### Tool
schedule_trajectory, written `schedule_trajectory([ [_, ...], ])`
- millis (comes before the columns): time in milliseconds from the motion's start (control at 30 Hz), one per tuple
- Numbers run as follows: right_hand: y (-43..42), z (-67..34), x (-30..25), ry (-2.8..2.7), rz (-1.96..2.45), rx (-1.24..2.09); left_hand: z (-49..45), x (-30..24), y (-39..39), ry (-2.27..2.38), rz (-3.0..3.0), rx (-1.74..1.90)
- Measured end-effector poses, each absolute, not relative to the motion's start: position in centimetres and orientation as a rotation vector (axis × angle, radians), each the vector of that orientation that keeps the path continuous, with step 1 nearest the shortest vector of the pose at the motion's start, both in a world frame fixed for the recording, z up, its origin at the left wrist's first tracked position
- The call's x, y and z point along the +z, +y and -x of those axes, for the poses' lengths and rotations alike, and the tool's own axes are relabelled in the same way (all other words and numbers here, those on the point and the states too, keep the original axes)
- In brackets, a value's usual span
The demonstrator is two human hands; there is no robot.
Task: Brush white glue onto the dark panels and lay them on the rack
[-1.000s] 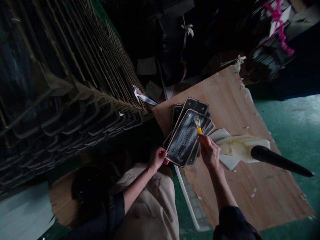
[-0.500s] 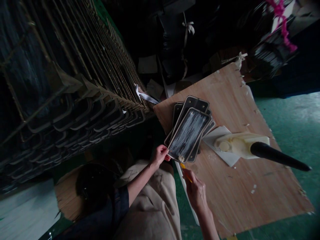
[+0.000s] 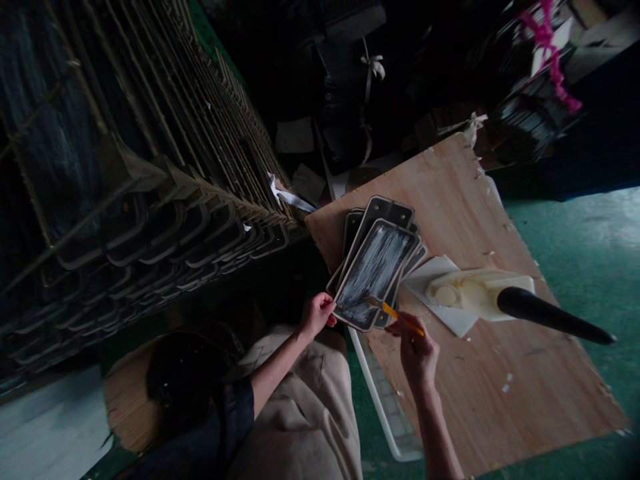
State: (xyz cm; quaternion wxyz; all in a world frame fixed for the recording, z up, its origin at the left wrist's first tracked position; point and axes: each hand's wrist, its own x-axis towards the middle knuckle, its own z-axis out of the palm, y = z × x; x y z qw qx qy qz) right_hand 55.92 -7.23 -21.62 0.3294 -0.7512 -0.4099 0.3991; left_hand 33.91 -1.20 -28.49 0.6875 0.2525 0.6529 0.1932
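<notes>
A black rectangular panel with rounded corners and a tan edge lies on top of a small pile of similar panels. Streaky whitish strokes cover its face. My left hand pinches its lower-left corner between thumb and fingers. In my right hand is a brush with an orange handle, its tip on the lower part of the panel. Right of the pile, a pale plastic bottle with a long black nozzle lies on its side over a white sheet.
The pile rests on a wooden board above a white plastic crate. A tall rack packed with dark panels stands at the left. Tied dark stacks are behind. A pink ribbon hangs at upper right.
The brush has moved from the panel's bottom edge up and to the right onto its face, my right hand with it. My left hand keeps its hold on the corner.
</notes>
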Motion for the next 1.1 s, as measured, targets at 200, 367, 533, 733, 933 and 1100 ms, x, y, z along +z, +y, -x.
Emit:
schedule_trajectory([
  [200,-2.5,-56.4,-22.1,-1.389,1.938,0.629,-34.4,-28.7,-1.0,1.482,-0.579,0.394],
  [367,-1.9,-54.2,-21.9,-1.596,1.88,0.835,-34.3,-28.4,-1.0,1.47,-0.597,0.393],
  [533,-0.8,-54.3,-20.7,-1.516,1.777,1.233,-34.3,-28.2,-1.4,1.446,-0.633,0.4],
  [733,8.2,-57.6,-23.2,-1.246,1.728,0.978,-34.4,-28.8,-1.5,1.451,-0.653,0.386],
  [933,8.4,-58.0,-22.4,-0.955,1.631,0.642,-34.5,-28.6,-1.2,1.395,-0.629,0.352],
  [1100,6.4,-54.2,-16.5,-0.75,1.715,0.606,-33.8,-22.7,0.0,1.281,-0.63,0.385],
])
